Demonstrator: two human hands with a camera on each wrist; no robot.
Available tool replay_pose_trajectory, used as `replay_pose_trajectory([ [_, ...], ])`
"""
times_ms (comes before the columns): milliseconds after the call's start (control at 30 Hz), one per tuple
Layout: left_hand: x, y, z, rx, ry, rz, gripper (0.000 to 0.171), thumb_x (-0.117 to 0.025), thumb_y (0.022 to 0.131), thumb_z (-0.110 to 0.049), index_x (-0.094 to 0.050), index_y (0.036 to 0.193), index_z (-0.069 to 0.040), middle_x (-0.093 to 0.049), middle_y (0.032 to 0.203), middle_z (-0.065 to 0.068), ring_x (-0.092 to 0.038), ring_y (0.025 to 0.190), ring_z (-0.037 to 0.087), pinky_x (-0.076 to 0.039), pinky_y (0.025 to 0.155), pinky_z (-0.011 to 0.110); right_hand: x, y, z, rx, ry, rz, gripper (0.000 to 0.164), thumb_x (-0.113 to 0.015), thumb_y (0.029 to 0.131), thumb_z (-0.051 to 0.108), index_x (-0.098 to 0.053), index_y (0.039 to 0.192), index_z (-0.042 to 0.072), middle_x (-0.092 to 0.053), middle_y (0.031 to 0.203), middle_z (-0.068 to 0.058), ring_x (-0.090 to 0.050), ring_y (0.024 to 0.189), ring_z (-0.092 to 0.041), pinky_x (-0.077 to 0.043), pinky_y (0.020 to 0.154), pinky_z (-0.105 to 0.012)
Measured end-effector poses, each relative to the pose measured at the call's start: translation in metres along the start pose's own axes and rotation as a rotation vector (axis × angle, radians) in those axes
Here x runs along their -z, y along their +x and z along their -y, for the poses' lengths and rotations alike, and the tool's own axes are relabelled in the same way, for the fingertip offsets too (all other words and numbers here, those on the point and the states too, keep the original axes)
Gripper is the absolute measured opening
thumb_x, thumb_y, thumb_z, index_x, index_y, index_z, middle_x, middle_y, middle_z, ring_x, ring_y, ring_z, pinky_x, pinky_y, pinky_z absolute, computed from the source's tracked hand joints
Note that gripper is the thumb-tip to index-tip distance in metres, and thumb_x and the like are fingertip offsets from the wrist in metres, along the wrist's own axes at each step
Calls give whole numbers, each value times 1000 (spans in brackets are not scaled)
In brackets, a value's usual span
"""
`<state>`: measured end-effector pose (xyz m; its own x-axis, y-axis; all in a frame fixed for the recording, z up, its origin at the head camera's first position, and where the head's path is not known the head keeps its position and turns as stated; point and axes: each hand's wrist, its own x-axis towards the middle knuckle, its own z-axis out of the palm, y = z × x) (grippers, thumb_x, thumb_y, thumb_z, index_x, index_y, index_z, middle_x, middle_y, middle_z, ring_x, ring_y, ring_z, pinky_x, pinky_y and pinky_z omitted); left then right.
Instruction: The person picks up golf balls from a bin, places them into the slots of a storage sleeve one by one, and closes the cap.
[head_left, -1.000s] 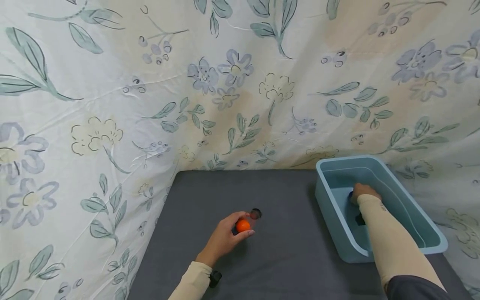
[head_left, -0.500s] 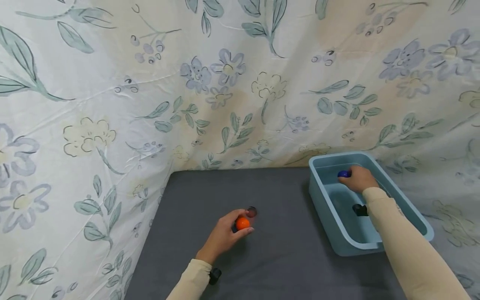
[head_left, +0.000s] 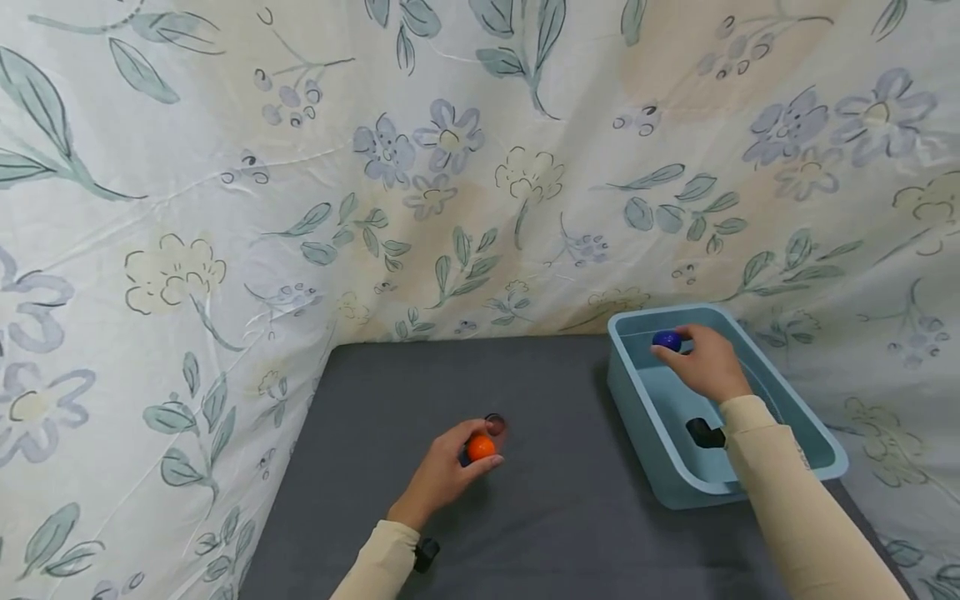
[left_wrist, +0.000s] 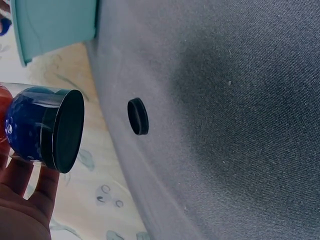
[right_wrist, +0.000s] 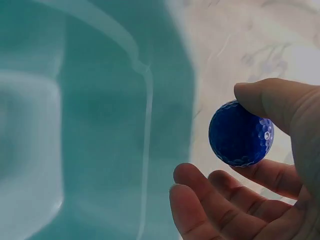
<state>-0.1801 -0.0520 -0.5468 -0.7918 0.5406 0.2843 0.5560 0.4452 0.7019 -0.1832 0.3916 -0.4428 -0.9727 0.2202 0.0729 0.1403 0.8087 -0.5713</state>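
My left hand grips a clear cylindrical container with a black end, tilted above the grey table. Inside it are an orange ball and a blue golf ball. A black round cap lies on the table just beyond this hand. Over the light blue bin, my right hand pinches another blue golf ball between thumb and index finger. Its other fingers are loosely curled below the ball in the right wrist view.
The bin stands at the table's right side, its walls rising above the grey tabletop. A black wrist device on the right arm shows over the bin. Floral cloth hangs behind and at both sides of the table.
My right hand has risen from down in the bin with the blue golf ball and moved left toward the bin's far left rim. The left hand keeps its hold, nearly still.
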Motion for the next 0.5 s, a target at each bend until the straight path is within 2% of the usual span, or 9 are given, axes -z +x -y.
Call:
replay_pose_trajectory([
  [100,2,0,0,2,-5,0,52,-72,95,-49,-61,135,-18,-69,128,0,-65,108,11,-59,94,35,-1,-7,19,40,33,-28,68,-66,100,50,-55,137,-5,-60,129,-31,-67,106,-46,-62,75,-52],
  [300,3,1,-1,-4,4,-7,51,-72,94,-50,-61,134,-20,-68,129,-5,-65,109,11,-60,95,35,-8,-22,49,82,85,-66,65,-67,99,48,-56,139,-1,-60,131,-27,-67,107,-44,-62,75,-52],
  [500,4,1,-1,-2,-5,-16,50,-73,93,-50,-62,132,-21,-68,126,-6,-65,108,9,-59,95,36,-24,-41,80,162,159,-52,65,-70,98,47,-57,141,0,-59,135,-25,-68,109,-42,-62,74,-50],
])
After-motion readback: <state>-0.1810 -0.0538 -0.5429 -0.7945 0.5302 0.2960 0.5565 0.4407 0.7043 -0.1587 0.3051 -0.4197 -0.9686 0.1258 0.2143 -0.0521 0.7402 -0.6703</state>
